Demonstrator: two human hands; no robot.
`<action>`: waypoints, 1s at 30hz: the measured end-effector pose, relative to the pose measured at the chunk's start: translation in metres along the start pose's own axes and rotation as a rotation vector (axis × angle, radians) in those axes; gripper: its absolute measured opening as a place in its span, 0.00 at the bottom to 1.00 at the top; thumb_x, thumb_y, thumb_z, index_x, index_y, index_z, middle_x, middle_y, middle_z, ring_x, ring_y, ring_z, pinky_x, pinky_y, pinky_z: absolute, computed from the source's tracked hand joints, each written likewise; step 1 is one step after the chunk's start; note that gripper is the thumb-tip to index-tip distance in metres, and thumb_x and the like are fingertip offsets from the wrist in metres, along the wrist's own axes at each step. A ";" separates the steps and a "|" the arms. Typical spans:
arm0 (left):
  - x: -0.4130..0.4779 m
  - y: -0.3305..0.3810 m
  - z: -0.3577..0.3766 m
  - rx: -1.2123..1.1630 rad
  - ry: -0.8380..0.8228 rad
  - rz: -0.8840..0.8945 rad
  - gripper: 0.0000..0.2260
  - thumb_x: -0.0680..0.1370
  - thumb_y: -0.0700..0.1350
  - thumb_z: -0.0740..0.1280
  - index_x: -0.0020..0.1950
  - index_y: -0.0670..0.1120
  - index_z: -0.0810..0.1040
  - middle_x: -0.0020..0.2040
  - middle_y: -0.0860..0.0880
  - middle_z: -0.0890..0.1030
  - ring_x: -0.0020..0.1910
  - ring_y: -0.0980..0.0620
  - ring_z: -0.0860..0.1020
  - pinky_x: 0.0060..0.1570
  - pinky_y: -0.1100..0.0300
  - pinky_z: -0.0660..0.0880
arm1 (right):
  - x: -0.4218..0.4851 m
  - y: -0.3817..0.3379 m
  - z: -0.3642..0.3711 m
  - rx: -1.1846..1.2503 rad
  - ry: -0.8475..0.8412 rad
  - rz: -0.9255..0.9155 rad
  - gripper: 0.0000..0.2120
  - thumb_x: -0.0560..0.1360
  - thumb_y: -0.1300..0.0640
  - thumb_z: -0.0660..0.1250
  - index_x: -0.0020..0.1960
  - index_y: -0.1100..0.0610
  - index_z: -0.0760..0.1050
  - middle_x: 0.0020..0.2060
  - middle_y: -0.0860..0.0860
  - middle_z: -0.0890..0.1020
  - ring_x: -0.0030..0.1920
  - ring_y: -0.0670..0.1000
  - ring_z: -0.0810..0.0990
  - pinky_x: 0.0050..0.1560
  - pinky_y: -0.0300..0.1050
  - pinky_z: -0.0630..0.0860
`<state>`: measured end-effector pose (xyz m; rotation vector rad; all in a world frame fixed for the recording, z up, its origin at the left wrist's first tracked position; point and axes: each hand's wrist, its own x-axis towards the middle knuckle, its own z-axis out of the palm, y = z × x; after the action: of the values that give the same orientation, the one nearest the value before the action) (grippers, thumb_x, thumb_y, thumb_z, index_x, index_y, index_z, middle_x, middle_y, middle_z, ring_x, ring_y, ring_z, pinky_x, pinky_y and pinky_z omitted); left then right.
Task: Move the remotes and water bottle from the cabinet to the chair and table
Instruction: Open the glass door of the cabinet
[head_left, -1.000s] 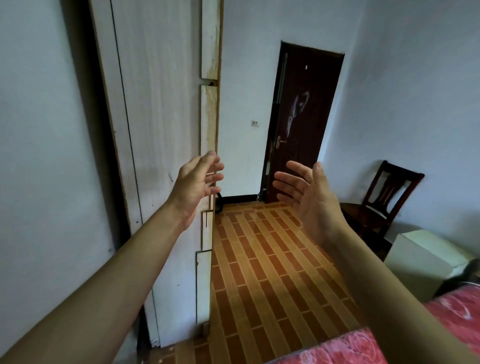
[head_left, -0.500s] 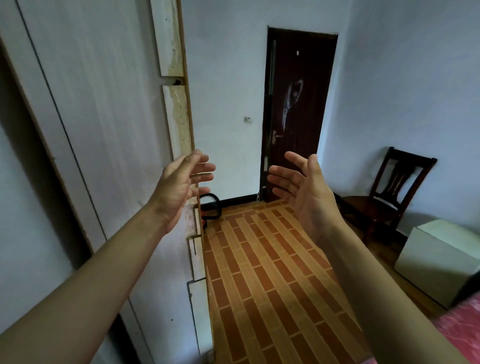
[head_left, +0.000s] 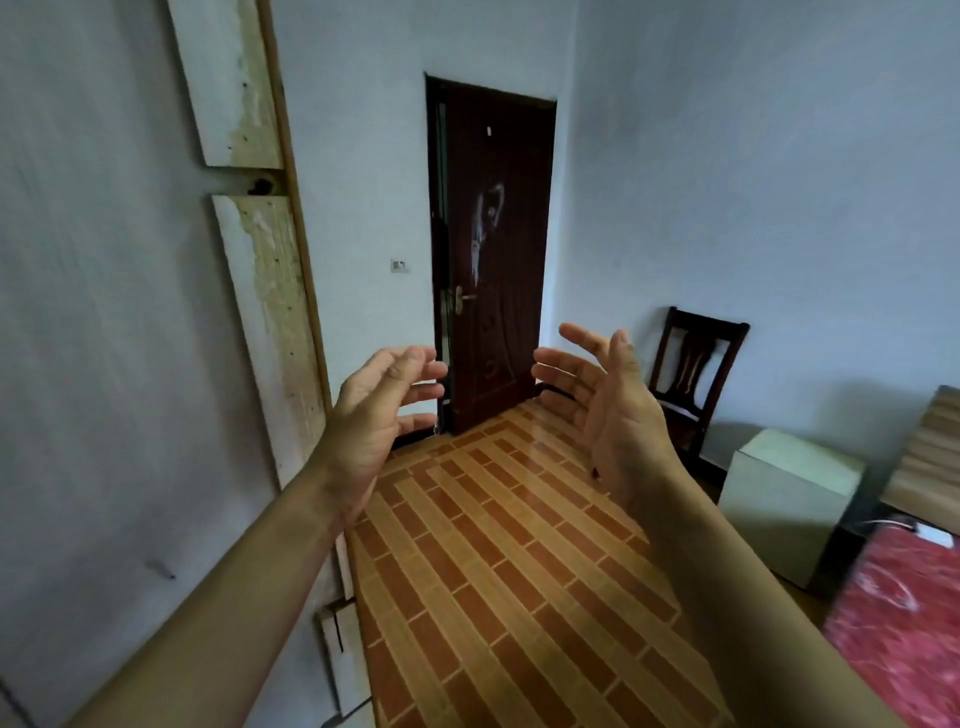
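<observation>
Remotes and bottle are nowhere in view, presumably inside the cabinet (head_left: 104, 312) left of the door (head_left: 493, 260). Left grip (head_left: 374, 415) and right grip (head_left: 608, 415) hang wide and empty before the door; the chair (head_left: 696, 364) stands right of it. Risk: a blind reach past the cabinet's rough edge could topple the bottle.

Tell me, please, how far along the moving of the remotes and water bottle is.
Done: nothing visibly; the dark wooden chair shows no remote or bottle. In hand: nothing; the left hand and right hand are open and empty near the tall white cabinet. Left: everything; the items are unseen.
</observation>
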<state>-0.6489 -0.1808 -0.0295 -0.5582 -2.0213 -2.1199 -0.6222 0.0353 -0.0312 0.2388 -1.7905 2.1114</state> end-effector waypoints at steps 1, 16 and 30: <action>0.005 -0.004 -0.002 -0.011 -0.009 -0.005 0.18 0.81 0.57 0.61 0.62 0.48 0.79 0.60 0.47 0.83 0.61 0.47 0.80 0.64 0.42 0.76 | 0.004 0.001 0.004 -0.006 0.008 -0.007 0.34 0.73 0.31 0.51 0.71 0.48 0.73 0.61 0.51 0.83 0.64 0.50 0.81 0.71 0.56 0.73; 0.128 -0.085 0.037 -0.117 -0.104 -0.041 0.17 0.83 0.54 0.57 0.66 0.48 0.76 0.61 0.49 0.81 0.61 0.50 0.80 0.61 0.48 0.78 | 0.089 0.043 -0.024 -0.150 0.224 0.022 0.30 0.73 0.31 0.49 0.64 0.44 0.75 0.63 0.52 0.81 0.64 0.53 0.80 0.63 0.48 0.76; 0.338 -0.151 0.184 -0.160 -0.045 -0.043 0.16 0.84 0.52 0.58 0.65 0.46 0.77 0.61 0.47 0.82 0.61 0.49 0.80 0.63 0.45 0.77 | 0.294 0.105 -0.177 -0.065 0.257 0.006 0.33 0.73 0.31 0.50 0.66 0.47 0.76 0.60 0.50 0.83 0.63 0.50 0.82 0.64 0.49 0.77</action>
<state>-0.9859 0.0590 -0.0407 -0.5951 -1.9142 -2.3296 -0.9143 0.2423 -0.0548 -0.0534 -1.7041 1.9812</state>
